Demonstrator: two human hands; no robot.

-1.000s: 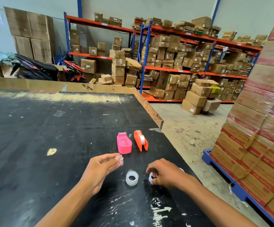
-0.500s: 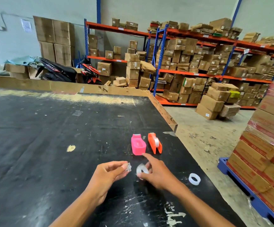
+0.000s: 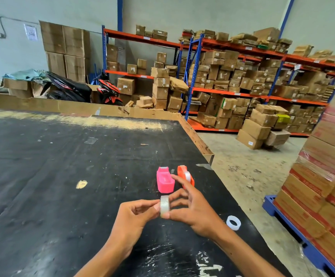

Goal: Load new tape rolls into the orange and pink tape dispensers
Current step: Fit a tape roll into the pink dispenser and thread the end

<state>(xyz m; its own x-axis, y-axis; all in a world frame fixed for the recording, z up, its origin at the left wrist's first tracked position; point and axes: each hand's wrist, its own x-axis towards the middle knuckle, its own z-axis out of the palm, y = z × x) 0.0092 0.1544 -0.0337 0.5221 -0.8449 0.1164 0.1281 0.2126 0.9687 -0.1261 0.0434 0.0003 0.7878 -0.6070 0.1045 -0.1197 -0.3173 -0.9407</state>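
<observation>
A clear tape roll (image 3: pixel 164 206) stands on edge between my two hands, just above the black table (image 3: pixel 62 186). My right hand (image 3: pixel 192 210) grips its right side and my left hand (image 3: pixel 134 218) pinches its left side; the small clear piece it held earlier is hidden. Just beyond lies the pink dispenser (image 3: pixel 164 179), its cavity empty and facing up. The orange dispenser (image 3: pixel 185 175) lies on its side to the right with a tape roll inside. A second clear tape roll (image 3: pixel 233 222) lies flat on the table to the right of my right hand.
The table's right edge (image 3: pixel 200 142) runs diagonally close to the dispensers, with concrete floor beyond. A shrink-wrapped stack of boxes on a blue pallet (image 3: pixel 322 176) stands at the right. Shelving full of cartons and parked scooters (image 3: pixel 78 88) fill the background.
My right hand picked a tape roll off the table and brought it up to my left hand. Both hands now meet on the roll, which has turned on edge. The head view shifted.
</observation>
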